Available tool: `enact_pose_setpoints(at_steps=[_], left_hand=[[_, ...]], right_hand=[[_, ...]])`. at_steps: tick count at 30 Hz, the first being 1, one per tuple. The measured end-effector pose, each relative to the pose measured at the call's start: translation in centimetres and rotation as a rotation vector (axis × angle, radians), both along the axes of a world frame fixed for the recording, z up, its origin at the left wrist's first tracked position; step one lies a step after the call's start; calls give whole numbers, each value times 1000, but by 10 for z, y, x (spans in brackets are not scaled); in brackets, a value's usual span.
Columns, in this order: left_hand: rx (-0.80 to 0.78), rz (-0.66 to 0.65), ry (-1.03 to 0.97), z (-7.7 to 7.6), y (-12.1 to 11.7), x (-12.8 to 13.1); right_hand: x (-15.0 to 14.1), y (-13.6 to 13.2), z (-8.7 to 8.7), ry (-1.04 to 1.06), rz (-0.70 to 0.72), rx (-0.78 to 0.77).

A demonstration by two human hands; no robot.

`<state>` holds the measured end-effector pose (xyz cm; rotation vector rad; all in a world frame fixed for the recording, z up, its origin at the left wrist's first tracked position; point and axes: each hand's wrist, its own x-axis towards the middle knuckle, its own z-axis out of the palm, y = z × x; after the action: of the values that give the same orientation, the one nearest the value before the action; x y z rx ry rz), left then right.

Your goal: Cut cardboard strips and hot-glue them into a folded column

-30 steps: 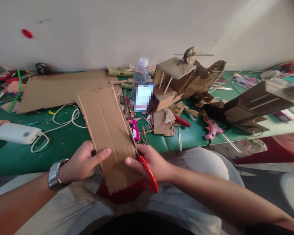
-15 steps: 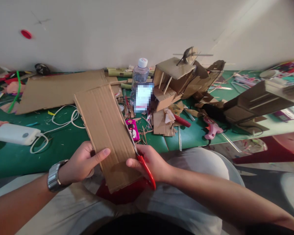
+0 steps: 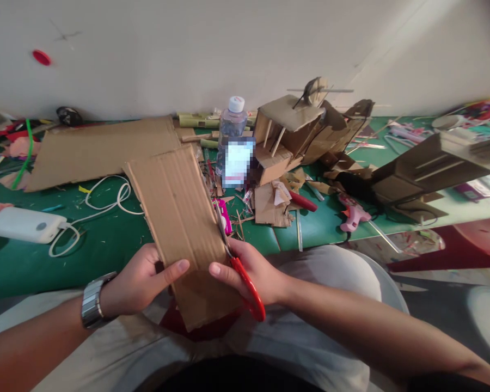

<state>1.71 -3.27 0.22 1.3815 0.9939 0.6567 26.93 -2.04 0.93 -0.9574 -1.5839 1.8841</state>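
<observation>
A long rectangular piece of cardboard (image 3: 179,212) is held tilted above my lap. My left hand (image 3: 141,280) grips its left edge, thumb on top and fingers hidden beneath. Red-handled scissors (image 3: 249,288) are in my right hand (image 3: 255,272), their blades lying along the cardboard's right edge. The right thumb also presses on the cardboard's face. Whether the blades bite into the board I cannot tell. Behind the board, a pink item (image 3: 224,216) is partly covered.
On the green table lie a large cardboard sheet (image 3: 102,147), a white power bank (image 3: 24,224) with a cable, a pink glue gun (image 3: 354,213) and scraps. A plastic bottle (image 3: 232,122), a phone with a blurred screen (image 3: 237,163) and cardboard models (image 3: 289,117) stand behind.
The cardboard has shifted slightly down and to the right, with both hands and the scissors. It now covers more of the pink item.
</observation>
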Motion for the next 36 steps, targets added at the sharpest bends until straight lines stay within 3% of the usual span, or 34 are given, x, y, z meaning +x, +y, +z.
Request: enact_pose_setpoints(at_steps=[16,32,36], left_hand=[[-22,-17,-11,-1,-2,3],[-44,-3,10,0,-3,3],[-18,114,-46,-1,4,-6]], right_hand=[[1,1,-4,-160,-37,110],[1,3,-3,-202,-59,51],[2,4,-1,-205,-42,54]])
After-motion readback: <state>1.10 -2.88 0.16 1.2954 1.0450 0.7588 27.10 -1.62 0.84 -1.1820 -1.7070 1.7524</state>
